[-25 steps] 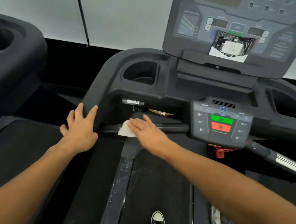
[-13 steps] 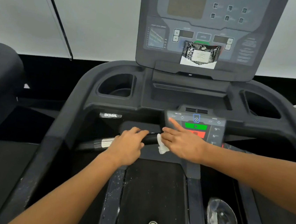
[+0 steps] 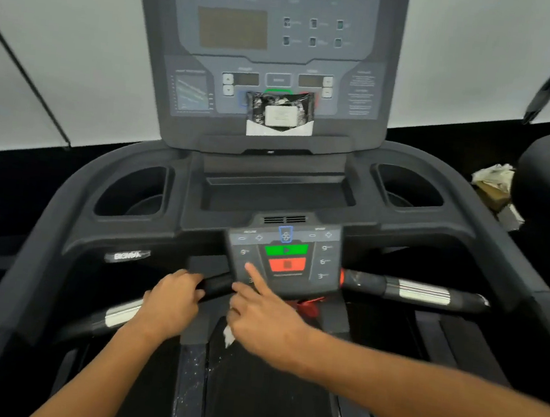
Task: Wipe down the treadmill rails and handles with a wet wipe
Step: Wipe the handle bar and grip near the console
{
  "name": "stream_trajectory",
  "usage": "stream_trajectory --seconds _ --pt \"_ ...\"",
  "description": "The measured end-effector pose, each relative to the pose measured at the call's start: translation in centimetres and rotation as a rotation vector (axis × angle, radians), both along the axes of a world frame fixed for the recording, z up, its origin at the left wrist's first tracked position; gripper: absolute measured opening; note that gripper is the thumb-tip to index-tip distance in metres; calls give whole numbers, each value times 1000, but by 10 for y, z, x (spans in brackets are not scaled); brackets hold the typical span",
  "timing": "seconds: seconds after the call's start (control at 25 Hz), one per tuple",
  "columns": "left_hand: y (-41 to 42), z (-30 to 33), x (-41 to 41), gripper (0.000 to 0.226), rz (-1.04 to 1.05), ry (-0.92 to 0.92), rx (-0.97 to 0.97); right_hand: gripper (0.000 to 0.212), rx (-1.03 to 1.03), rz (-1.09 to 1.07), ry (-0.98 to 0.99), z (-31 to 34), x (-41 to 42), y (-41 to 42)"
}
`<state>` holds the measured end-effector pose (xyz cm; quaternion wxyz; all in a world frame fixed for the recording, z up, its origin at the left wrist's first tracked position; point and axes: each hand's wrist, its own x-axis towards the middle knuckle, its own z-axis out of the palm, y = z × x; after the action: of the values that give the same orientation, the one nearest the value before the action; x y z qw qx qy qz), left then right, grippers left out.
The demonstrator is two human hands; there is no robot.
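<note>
Below the small control panel [image 3: 283, 260], the left hand [image 3: 168, 305] is wrapped around the left handle [image 3: 119, 316], fingers curled over the black bar just beside its silver sensor strip — a closed grip on the bar itself. Right next to it, the right hand [image 3: 263, 322] holds the wipe [image 3: 228, 336]: the white wad is bunched under the palm, pinched by the lower fingers, with only a crumpled corner poking out beneath. Its index finger is stretched out straight, the tip touching the lower left edge of the panel, near the red button. The two hands sit close together but apart, with a short stretch of black bar showing between them. On the far side of the panel the right handle [image 3: 417, 291] runs off bare, no hand on it. Up on the console [image 3: 266, 54] ledge leans a dark wipe pack [image 3: 281, 114] with a white label.
</note>
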<state>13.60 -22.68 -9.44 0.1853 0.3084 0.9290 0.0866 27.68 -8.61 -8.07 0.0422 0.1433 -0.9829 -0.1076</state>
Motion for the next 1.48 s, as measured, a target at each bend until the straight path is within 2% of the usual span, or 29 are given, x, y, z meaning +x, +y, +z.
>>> stream_trajectory --seconds 0.04,0.12,0.16,0.2,0.28,0.4,0.48,0.56,0.64,0.72,0.84,1.0,1.12,1.24,1.4,1.48 --pt "0 1 -3 27 -3 -12 -8 26 -209 -60 85 -5 14 8" --pt "6 10 -11 27 -19 -60 -68 41 -649 -322 320 -9 49 42" --pt "11 15 -15 27 -33 -82 -115 47 -755 -496 449 -9 66 62" --pt "17 21 -18 27 -43 -88 -151 47 -770 -648 529 -8 79 82" --pt "37 36 -16 24 -44 -6 -125 39 -736 -863 553 -9 93 113" --pt "72 54 6 26 -125 324 223 28 -785 -943 497 -13 89 136" --pt "97 63 25 45 -318 431 374 26 -782 -939 491 -12 86 144" --pt "121 64 39 71 -493 394 277 30 -731 -870 439 -15 82 141" --pt "140 57 46 93 -608 339 118 37 -727 -735 280 -20 83 134" --pt "154 48 50 107 -676 320 54 43 -819 -774 204 -21 92 140" --pt "170 36 52 122 -672 326 27 35 -864 -863 232 -21 94 154" --pt "183 21 60 134 -624 445 -52 53 -634 -768 54 -41 70 134" --pt "189 16 63 140 -579 474 -72 73 -475 -739 30 -54 93 148" --pt "193 16 63 145 -552 448 -86 66 -384 -750 63 -61 140 196" --pt "196 18 66 148 -531 411 -117 67 -345 -912 24 -75 222 269" --pt "198 21 66 149 -537 400 -135 70 -344 -958 -4 -77 235 281"
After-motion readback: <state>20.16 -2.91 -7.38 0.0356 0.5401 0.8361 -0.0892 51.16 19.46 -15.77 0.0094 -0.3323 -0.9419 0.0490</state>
